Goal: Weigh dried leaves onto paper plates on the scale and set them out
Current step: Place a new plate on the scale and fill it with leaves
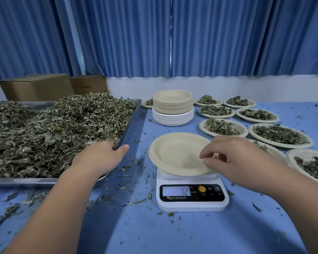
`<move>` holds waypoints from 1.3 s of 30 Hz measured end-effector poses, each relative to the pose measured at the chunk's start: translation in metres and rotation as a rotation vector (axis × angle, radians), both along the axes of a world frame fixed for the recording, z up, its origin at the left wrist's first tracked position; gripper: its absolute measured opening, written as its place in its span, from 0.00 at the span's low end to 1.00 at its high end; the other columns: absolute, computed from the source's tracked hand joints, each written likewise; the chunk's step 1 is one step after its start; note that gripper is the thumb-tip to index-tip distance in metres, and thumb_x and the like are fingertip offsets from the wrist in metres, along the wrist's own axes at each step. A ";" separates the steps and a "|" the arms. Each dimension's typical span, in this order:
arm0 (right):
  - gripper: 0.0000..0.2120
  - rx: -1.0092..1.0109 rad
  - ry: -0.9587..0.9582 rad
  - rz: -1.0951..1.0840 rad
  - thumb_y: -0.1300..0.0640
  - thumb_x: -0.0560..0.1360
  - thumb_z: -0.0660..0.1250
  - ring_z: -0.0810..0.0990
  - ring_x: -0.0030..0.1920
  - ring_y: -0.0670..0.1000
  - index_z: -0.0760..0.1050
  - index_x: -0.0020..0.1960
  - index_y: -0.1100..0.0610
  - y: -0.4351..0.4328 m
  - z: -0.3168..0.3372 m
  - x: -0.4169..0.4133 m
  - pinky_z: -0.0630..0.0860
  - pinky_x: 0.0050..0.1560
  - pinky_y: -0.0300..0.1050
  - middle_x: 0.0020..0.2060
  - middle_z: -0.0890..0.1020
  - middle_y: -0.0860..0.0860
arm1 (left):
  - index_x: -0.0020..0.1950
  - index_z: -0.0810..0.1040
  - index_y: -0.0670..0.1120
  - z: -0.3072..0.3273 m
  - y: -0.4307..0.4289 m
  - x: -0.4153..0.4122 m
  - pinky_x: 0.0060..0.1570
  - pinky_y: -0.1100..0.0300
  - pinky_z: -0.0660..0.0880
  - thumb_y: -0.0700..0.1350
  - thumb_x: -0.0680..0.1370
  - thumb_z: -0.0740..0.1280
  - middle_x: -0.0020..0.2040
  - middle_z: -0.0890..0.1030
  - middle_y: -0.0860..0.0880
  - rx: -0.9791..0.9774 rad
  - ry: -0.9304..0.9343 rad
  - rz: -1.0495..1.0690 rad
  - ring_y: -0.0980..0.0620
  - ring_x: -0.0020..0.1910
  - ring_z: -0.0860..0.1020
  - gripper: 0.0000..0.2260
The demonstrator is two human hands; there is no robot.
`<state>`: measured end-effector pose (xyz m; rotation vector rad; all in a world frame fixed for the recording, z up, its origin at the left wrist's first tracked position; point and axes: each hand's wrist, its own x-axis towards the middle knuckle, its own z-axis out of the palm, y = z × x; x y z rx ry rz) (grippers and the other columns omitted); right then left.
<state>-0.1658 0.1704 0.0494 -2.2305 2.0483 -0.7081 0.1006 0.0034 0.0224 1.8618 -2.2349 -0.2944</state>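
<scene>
An empty paper plate lies on the white scale, whose display reads 12. My right hand hovers over the plate's right rim, thumb and forefinger loosely curled and touching the rim, with nothing held. My left hand rests at the near right corner of the metal tray. Its fingers dip into the heap of dried leaves and its thumb sticks out over the tray's rim. A stack of empty plates stands behind the scale.
Several plates with leaf portions are set out in rows on the blue table at the right. Loose leaf bits litter the table around the scale. Cardboard boxes and blue curtains stand behind the tray.
</scene>
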 end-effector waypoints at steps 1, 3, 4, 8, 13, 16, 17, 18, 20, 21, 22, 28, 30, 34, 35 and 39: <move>0.06 -0.015 -0.014 -0.013 0.52 0.76 0.67 0.73 0.44 0.34 0.78 0.43 0.42 -0.001 -0.001 -0.001 0.68 0.42 0.27 0.43 0.77 0.40 | 0.62 0.75 0.49 -0.001 0.001 0.000 0.57 0.49 0.74 0.71 0.76 0.51 0.55 0.78 0.50 -0.002 -0.027 0.005 0.48 0.51 0.75 0.31; 0.06 -0.028 -0.033 -0.044 0.52 0.76 0.67 0.74 0.43 0.36 0.79 0.42 0.44 -0.004 -0.004 -0.003 0.69 0.40 0.29 0.41 0.78 0.42 | 0.66 0.72 0.50 -0.002 0.003 -0.002 0.55 0.52 0.73 0.73 0.74 0.50 0.60 0.76 0.50 0.030 -0.073 0.014 0.48 0.54 0.75 0.34; 0.06 -0.027 -0.041 -0.062 0.52 0.76 0.67 0.74 0.42 0.36 0.80 0.41 0.44 -0.005 -0.006 -0.004 0.69 0.38 0.30 0.40 0.78 0.42 | 0.69 0.69 0.50 -0.002 0.005 -0.004 0.54 0.54 0.72 0.74 0.74 0.50 0.63 0.75 0.49 0.063 -0.084 0.018 0.47 0.57 0.74 0.36; 0.08 -0.020 -0.110 -0.104 0.54 0.76 0.66 0.76 0.36 0.38 0.79 0.40 0.45 -0.006 -0.008 -0.007 0.72 0.36 0.32 0.33 0.79 0.44 | 0.72 0.66 0.50 -0.005 0.009 -0.003 0.55 0.54 0.70 0.74 0.73 0.51 0.68 0.73 0.48 0.120 -0.114 0.033 0.46 0.62 0.73 0.37; 0.09 -0.030 -0.190 -0.122 0.57 0.77 0.65 0.76 0.33 0.41 0.80 0.41 0.49 -0.006 -0.007 -0.011 0.72 0.33 0.32 0.30 0.78 0.46 | 0.71 0.69 0.50 -0.008 0.017 -0.001 0.52 0.55 0.69 0.73 0.74 0.52 0.66 0.75 0.50 0.047 -0.097 0.044 0.47 0.61 0.74 0.35; 0.09 -0.049 -0.198 -0.124 0.57 0.77 0.65 0.75 0.34 0.40 0.81 0.41 0.50 -0.006 -0.005 -0.014 0.70 0.33 0.30 0.31 0.79 0.45 | 0.71 0.69 0.52 -0.008 0.022 0.002 0.52 0.54 0.70 0.76 0.72 0.49 0.67 0.74 0.51 0.008 -0.064 0.049 0.48 0.62 0.74 0.39; 0.09 -0.054 -0.201 -0.124 0.57 0.78 0.64 0.75 0.34 0.40 0.81 0.41 0.50 -0.006 -0.005 -0.015 0.69 0.33 0.30 0.32 0.79 0.45 | 0.73 0.67 0.52 -0.007 0.024 0.003 0.56 0.53 0.70 0.78 0.70 0.47 0.69 0.73 0.51 0.013 -0.085 0.044 0.47 0.64 0.73 0.42; 0.09 -0.057 -0.205 -0.126 0.57 0.78 0.64 0.75 0.33 0.40 0.81 0.42 0.50 -0.006 -0.005 -0.016 0.69 0.32 0.30 0.33 0.79 0.45 | 0.75 0.65 0.52 -0.007 0.027 0.004 0.60 0.51 0.70 0.79 0.68 0.45 0.71 0.71 0.50 0.036 -0.111 0.037 0.47 0.67 0.71 0.44; 0.09 -0.059 -0.213 -0.128 0.56 0.78 0.64 0.75 0.34 0.42 0.80 0.42 0.50 -0.006 -0.004 -0.017 0.68 0.31 0.30 0.34 0.80 0.46 | 0.76 0.61 0.50 -0.006 0.033 0.005 0.64 0.49 0.69 0.80 0.67 0.44 0.73 0.69 0.49 0.104 -0.152 0.025 0.46 0.69 0.70 0.47; 0.09 -0.062 -0.215 -0.128 0.56 0.78 0.64 0.76 0.34 0.42 0.80 0.42 0.50 -0.006 -0.004 -0.017 0.68 0.31 0.30 0.34 0.80 0.46 | 0.75 0.63 0.50 -0.005 0.035 0.006 0.64 0.49 0.70 0.79 0.68 0.45 0.71 0.71 0.49 0.116 -0.170 0.017 0.46 0.67 0.71 0.46; 0.09 -0.064 -0.217 -0.127 0.56 0.78 0.63 0.76 0.34 0.43 0.80 0.42 0.50 -0.006 -0.004 -0.017 0.68 0.30 0.30 0.34 0.80 0.46 | 0.72 0.67 0.49 -0.005 0.037 0.007 0.61 0.50 0.72 0.78 0.69 0.46 0.66 0.74 0.49 0.102 -0.192 0.006 0.46 0.63 0.74 0.44; 0.09 -0.098 -0.254 -0.134 0.57 0.77 0.64 0.74 0.30 0.40 0.80 0.41 0.50 -0.004 -0.004 -0.018 0.68 0.30 0.30 0.29 0.79 0.46 | 0.44 0.69 0.50 -0.011 0.053 0.015 0.40 0.55 0.74 0.69 0.77 0.50 0.38 0.73 0.53 -0.208 -0.301 -0.037 0.49 0.41 0.76 0.23; 0.10 -0.118 -0.258 -0.141 0.58 0.76 0.64 0.73 0.28 0.41 0.80 0.39 0.51 -0.001 -0.002 -0.017 0.68 0.28 0.31 0.27 0.77 0.45 | 0.45 0.70 0.50 -0.012 0.056 0.018 0.36 0.56 0.71 0.68 0.78 0.50 0.37 0.74 0.54 -0.271 -0.286 -0.046 0.50 0.39 0.76 0.23; 0.12 0.136 -0.441 -0.077 0.58 0.72 0.66 0.64 0.19 0.45 0.75 0.30 0.56 0.012 0.008 -0.024 0.60 0.19 0.35 0.19 0.70 0.47 | 0.52 0.74 0.50 -0.010 0.056 0.026 0.34 0.57 0.73 0.67 0.78 0.51 0.36 0.77 0.53 -0.268 -0.168 -0.062 0.53 0.36 0.77 0.24; 0.13 0.292 -0.458 -0.055 0.56 0.72 0.66 0.63 0.19 0.49 0.74 0.29 0.55 0.016 0.011 -0.026 0.58 0.21 0.34 0.19 0.69 0.50 | 0.52 0.76 0.50 -0.010 0.056 0.027 0.34 0.58 0.73 0.67 0.78 0.51 0.36 0.77 0.52 -0.266 -0.135 -0.065 0.53 0.36 0.77 0.24; 0.14 0.712 -0.343 -0.041 0.52 0.74 0.67 0.67 0.22 0.52 0.77 0.32 0.58 0.022 0.009 -0.026 0.62 0.24 0.37 0.20 0.66 0.52 | 0.51 0.78 0.47 -0.007 0.056 0.031 0.30 0.58 0.71 0.65 0.79 0.53 0.31 0.78 0.49 -0.278 -0.050 -0.066 0.52 0.30 0.76 0.24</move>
